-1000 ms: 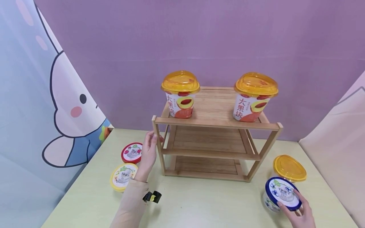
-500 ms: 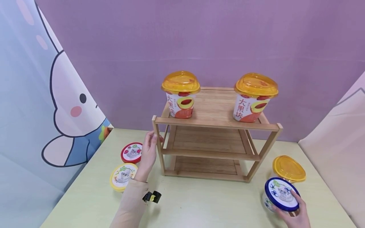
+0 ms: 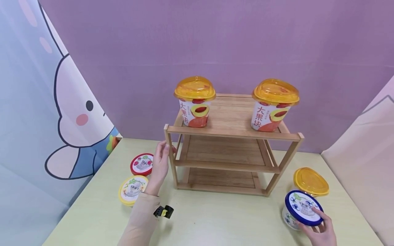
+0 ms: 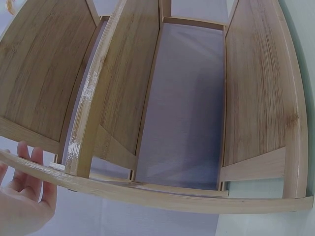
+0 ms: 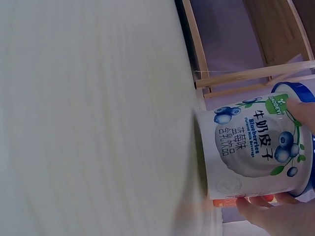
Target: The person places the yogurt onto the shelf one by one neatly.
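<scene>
Fingers of the right hand [image 3: 323, 231]: closed around the blueberry tub [image 3: 301, 210], gripping it close to its blue lid. Tub position: right front of the counter [image 3: 221, 218], lid uppermost, printed label visible in the right wrist view. Whether the tub's base touches the counter cannot be determined.

Fingers of the left hand [image 3: 160, 168]: curled around the left front upright of the wooden rack [image 3: 227, 166], just below its top shelf. A black device [image 3: 163, 212] is located at the left cuff.

Adjacent to the blueberry tub, on its rear side: one amber-lidded cup [image 3: 311, 181]. Near the left forearm: a yellow-lidded tub [image 3: 132, 190], with a red-lidded tub [image 3: 142, 164] behind it; both are partly covered by the arm.

Rack: three levels, standing on the counter. Top shelf: left cup [image 3: 196, 106] and right cup [image 3: 272, 109], both upright with amber domed lids, well apart. Rear: purple backdrop [image 3: 215, 44].
</scene>
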A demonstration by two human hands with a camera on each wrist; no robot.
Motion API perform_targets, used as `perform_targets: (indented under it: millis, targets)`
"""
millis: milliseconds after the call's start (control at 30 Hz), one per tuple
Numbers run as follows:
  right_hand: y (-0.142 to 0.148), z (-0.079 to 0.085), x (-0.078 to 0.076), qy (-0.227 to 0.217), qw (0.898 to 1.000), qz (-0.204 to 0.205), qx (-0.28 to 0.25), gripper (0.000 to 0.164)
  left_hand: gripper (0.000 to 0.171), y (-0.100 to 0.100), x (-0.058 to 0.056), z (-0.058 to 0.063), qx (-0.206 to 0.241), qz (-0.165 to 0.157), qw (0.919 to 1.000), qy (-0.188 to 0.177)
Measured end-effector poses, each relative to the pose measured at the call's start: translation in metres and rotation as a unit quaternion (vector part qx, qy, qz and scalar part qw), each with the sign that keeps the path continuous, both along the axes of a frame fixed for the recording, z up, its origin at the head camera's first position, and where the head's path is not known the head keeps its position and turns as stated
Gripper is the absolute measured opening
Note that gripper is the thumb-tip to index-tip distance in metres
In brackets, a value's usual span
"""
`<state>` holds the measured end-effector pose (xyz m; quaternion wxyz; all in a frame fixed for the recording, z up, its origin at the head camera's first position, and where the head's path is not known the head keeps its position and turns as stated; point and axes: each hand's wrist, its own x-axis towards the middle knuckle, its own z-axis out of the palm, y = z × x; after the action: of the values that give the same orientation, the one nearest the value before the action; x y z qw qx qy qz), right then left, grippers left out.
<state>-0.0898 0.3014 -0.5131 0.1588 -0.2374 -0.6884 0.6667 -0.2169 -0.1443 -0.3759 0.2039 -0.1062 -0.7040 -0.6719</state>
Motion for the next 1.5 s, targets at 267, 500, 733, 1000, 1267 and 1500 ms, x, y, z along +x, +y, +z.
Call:
perform_targets:
  millis: [267,500,733,1000,1267,1500]
  targets:
    - [-0.007,0.009,0.001,0.015,1.0,-0.012,-0.014,0.07,0.028,-0.001,0.0,-0.001,0.001,-0.005,1.0,0.005]
    - [-0.016,0.03,0.002,-0.017,1.0,0.014,-0.008,0.07,0.027,-0.001,0.0,0.0,0.0,-0.006,1.0,0.007]
    - [-0.03,0.059,0.003,-0.034,0.998,0.053,0.024,0.069,0.026,-0.001,0.001,0.0,-0.005,-0.004,1.0,0.003]
    - [-0.037,0.064,-0.008,-0.011,0.991,0.108,0.084,0.071,0.028,-0.001,-0.001,-0.001,0.009,-0.008,0.9999,0.001]
    - [-0.005,-0.011,-0.052,0.138,0.973,0.148,0.116,0.078,0.027,-0.001,-0.001,0.0,0.0,-0.005,1.0,0.002]
    - [-0.042,0.033,-0.048,0.143,0.967,0.177,0.111,0.074,0.027,-0.001,-0.001,0.0,0.01,-0.006,0.9999,0.0]
